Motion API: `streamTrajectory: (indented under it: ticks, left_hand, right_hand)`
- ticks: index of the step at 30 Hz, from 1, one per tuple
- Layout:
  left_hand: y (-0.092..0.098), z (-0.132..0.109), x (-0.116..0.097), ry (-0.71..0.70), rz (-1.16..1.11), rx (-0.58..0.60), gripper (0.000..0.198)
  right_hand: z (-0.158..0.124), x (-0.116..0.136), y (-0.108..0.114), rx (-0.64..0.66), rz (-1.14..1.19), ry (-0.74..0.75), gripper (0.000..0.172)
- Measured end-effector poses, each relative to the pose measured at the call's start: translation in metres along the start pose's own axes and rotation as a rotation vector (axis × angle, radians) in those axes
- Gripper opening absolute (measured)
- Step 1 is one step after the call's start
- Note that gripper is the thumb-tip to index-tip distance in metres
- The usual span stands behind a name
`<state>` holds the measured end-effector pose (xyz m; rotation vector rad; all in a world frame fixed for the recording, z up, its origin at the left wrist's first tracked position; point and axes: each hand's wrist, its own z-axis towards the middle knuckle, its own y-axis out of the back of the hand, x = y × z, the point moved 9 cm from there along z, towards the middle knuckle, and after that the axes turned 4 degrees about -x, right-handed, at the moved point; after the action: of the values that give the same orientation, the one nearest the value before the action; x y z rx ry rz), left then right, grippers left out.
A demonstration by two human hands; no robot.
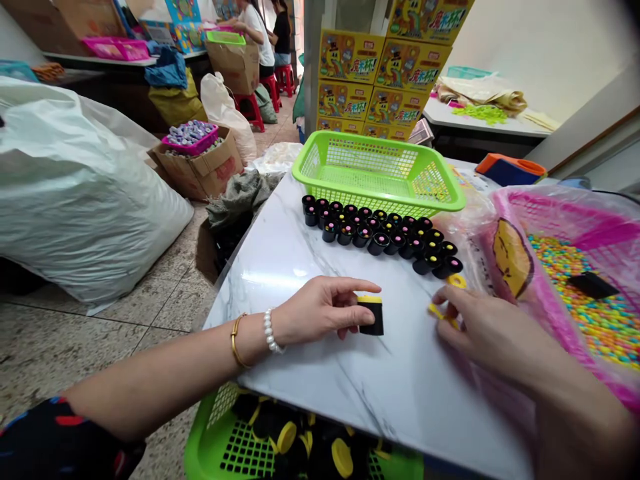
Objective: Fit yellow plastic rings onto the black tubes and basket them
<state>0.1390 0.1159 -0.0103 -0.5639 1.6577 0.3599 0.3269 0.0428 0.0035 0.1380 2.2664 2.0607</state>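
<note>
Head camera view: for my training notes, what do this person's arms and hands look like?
The left hand and right hand are bare. The left wrist wears a thin gold bangle and white pearl bracelet; a black sleeve with red and blue marks covers the upper arm.

1. Left hand (320, 310) grips a black tube (372, 321) with a yellow cap (370, 299), on the table (285, 267).
2. Right hand (493, 331) touches yellow rings (438, 311) at the table's right side.
3. Black cups (379, 237) stand in rows mid-table, beyond both hands.
4. A green basket (377, 173) sits at the table's far edge.
5. A pink basket (575, 287) of colored beads sits at the table's right edge.
6. A second green basket (300, 443), holding black tubes and yellow caps, sits below the table's near edge.
</note>
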Motion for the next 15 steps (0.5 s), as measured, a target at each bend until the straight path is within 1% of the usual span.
streamTrajectory:
  ticks: [2, 3, 4, 6, 8, 9, 11, 15]
  left_hand:
    - [0.000, -0.001, -0.004, -0.038, 0.048, 0.005, 0.044]
    - [-0.001, -0.002, -0.007, -0.086, 0.107, 0.002, 0.042]
    - [-0.003, -0.004, -0.012, -0.162, 0.202, 0.005, 0.039]
    - [-0.016, -0.011, -0.023, -0.364, 0.464, 0.050, 0.030]
    - [-0.034, -0.019, -0.027, -0.536, 0.717, 0.132, 0.028]
    - [-0.041, -0.021, -0.026, -0.581, 0.803, 0.167, 0.029]
    - [-0.047, -0.023, -0.026, -0.607, 0.897, 0.187, 0.029]
    - [-0.048, -0.032, -0.030, -0.601, 1.003, 0.181, 0.019]
  right_hand:
    - [0.000, 0.023, 0.011, -0.029, 0.251, 0.127, 0.023]
    - [0.000, 0.033, 0.015, -0.034, 0.377, 0.185, 0.022]
    - [0.000, 0.041, 0.019, -0.031, 0.486, 0.229, 0.021]
    - [0.003, 0.048, 0.021, -0.019, 0.623, 0.259, 0.015]
    - [0.006, 0.047, 0.018, -0.001, 0.642, 0.237, 0.011]
    - [0.007, 0.046, 0.016, 0.010, 0.622, 0.227, 0.010]
    - [0.006, 0.044, 0.012, 0.036, 0.556, 0.229, 0.010]
    - [0.002, 0.043, 0.005, 0.062, 0.409, 0.256, 0.009]
